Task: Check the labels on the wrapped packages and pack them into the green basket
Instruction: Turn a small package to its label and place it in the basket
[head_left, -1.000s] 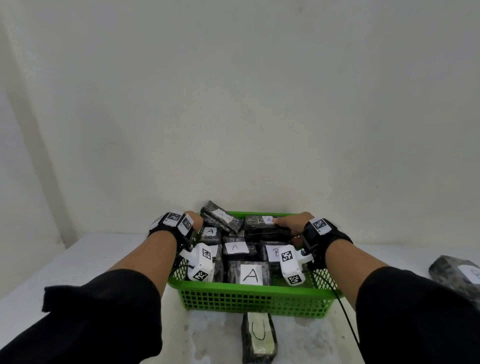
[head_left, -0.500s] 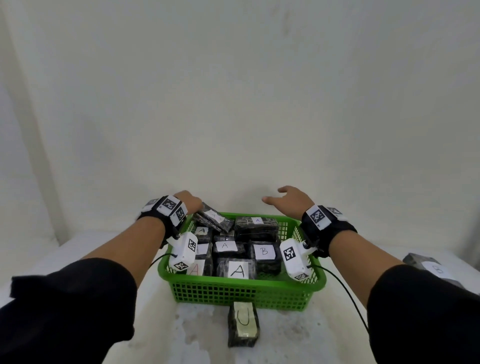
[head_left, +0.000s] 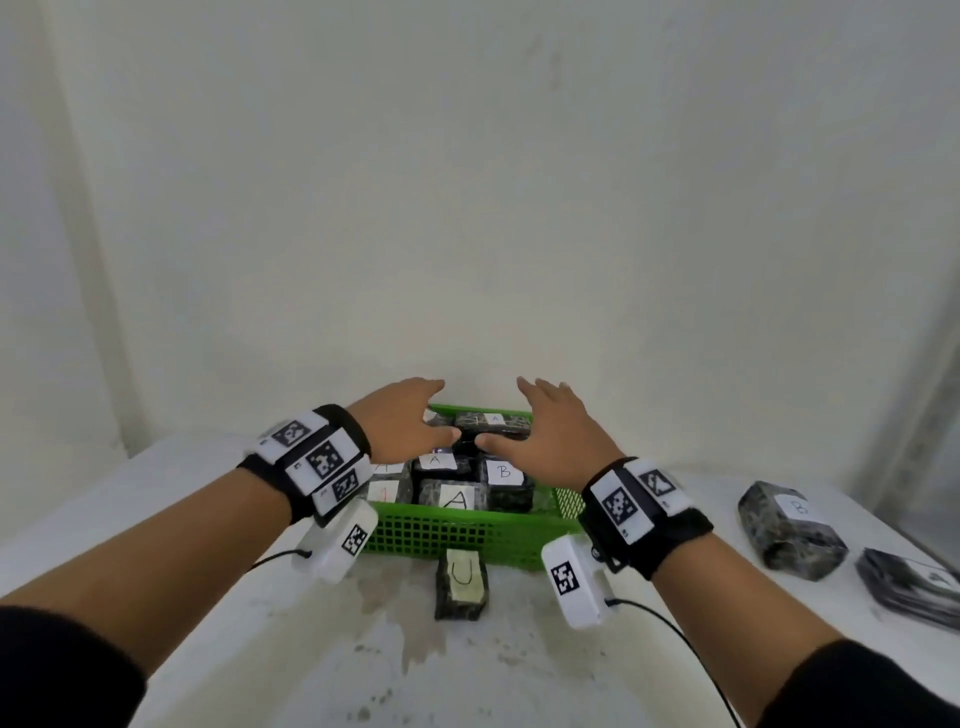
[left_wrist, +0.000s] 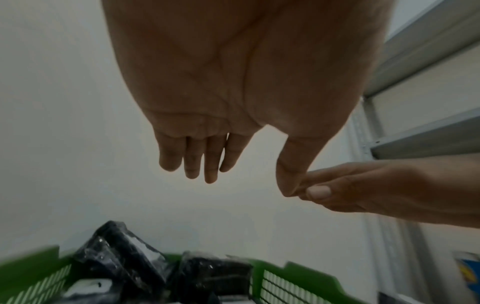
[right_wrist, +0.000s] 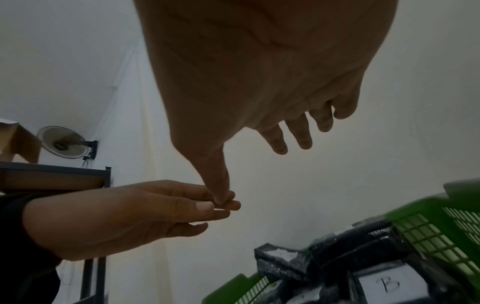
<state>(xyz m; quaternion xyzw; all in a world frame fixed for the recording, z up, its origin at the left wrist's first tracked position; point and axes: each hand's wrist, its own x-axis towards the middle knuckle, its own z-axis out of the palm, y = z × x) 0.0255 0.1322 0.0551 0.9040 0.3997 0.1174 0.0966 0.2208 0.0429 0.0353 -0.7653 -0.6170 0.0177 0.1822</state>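
A person's two bare hands hover, palms down, over a green basket (head_left: 467, 535) that sits at the lower middle of the head view on a white table (head_left: 171, 519). The left hand (head_left: 400, 421) and the right hand (head_left: 550, 431) both have straight, loosely spread fingers and hold nothing; the wrist views show empty palms, the thumbs close together.

The basket is already well filled with dark wrapped packages (head_left: 493, 426), each with a white paper label. Labels reading A (head_left: 456, 499) and B (head_left: 503, 472) face up near the front row (others are hidden under the hands or too blurred to read).

Not everything is packed. One small package marked U (head_left: 461, 577) lies on the table just in front of the basket, below centre. At the right edge of the frame, well apart from the basket, lies a larger package labelled B (head_left: 789, 525), and beside it a flat dark bundle (head_left: 909, 587) partly cut off by the frame.

Judging by this, most of the packing looks done, with at least two or three packages left to check and place.
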